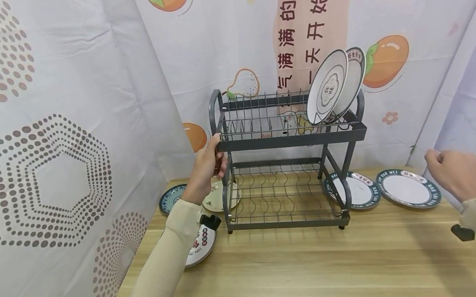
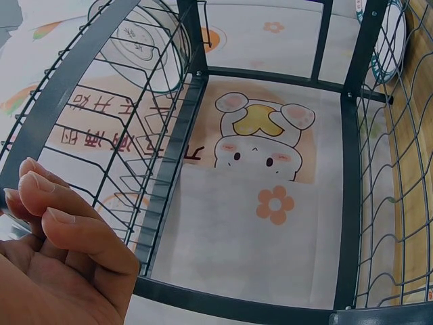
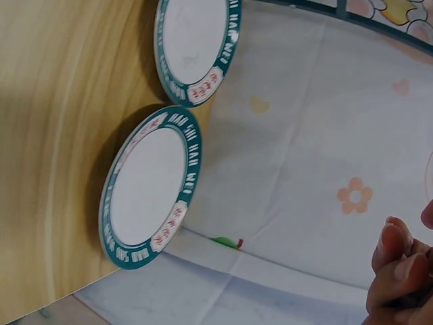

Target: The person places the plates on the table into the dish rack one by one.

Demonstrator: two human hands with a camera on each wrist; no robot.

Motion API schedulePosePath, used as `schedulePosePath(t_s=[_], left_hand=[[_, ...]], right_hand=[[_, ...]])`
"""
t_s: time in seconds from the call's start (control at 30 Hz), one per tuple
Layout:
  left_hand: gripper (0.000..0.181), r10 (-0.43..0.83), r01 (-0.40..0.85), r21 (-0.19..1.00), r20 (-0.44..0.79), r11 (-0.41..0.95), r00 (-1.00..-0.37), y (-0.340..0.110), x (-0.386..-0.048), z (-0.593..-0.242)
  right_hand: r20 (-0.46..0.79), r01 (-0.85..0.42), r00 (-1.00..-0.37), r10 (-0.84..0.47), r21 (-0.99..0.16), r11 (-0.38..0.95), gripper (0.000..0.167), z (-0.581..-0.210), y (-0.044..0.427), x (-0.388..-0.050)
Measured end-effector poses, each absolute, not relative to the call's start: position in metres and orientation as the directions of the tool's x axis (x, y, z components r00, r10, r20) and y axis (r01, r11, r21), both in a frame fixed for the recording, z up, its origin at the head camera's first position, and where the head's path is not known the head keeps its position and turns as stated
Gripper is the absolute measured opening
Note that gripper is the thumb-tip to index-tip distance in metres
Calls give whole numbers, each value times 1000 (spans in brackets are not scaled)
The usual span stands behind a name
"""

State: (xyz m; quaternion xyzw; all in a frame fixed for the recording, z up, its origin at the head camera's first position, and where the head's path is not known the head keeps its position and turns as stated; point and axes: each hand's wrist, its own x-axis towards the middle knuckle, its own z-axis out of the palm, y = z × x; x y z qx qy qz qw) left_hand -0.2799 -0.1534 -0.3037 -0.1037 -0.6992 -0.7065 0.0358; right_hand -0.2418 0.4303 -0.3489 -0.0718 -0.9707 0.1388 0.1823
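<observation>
A dark grey two-tier dish rack [image 1: 293,139] stands on the wooden table. My left hand [image 1: 205,167] grips the left end of its upper front bar, thumb on top and fingers curled below; the left wrist view shows the curled left hand [image 2: 74,244] from close by. Two white plates [image 1: 328,88] lean upright in the upper tier's right end. My right hand [image 1: 458,172] hovers at the right, fingers loosely curled and holding nothing. Nearest it lies a green-rimmed plate [image 1: 408,188], with a second green-rimmed plate [image 3: 196,40] beside it.
Left of the rack lie a blue-rimmed plate [image 1: 172,199], a cream plate [image 1: 221,196] and a white plate with red marks [image 1: 200,249], partly behind my left forearm. The wooden table [image 1: 285,269] extends in front of the rack. Printed curtains [image 1: 217,34] hang behind and at the sides.
</observation>
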Motion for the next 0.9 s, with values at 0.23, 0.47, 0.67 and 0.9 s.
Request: schedulePosePath(t_s=[0.23, 0.47, 0.67, 0.9], left_hand=[[65, 96, 206, 978, 206, -16, -974, -153, -279, -304], [66, 98, 206, 978, 207, -22, -973, -151, -277, -305], [65, 104, 208, 978, 209, -24, -972, -149, -277, -306], [65, 110, 221, 975, 223, -34, -969, -148, -275, -309]], right_hand=[[254, 130, -945, 204, -280, 951, 59, -366, 451, -237], [189, 137, -964, 188, -255, 957, 64, -382, 470, -234], [157, 156, -968, 195, -230, 961, 71, -399, 490, -236], [94, 175, -975, 199, -213, 961, 75, -412, 500, -234]])
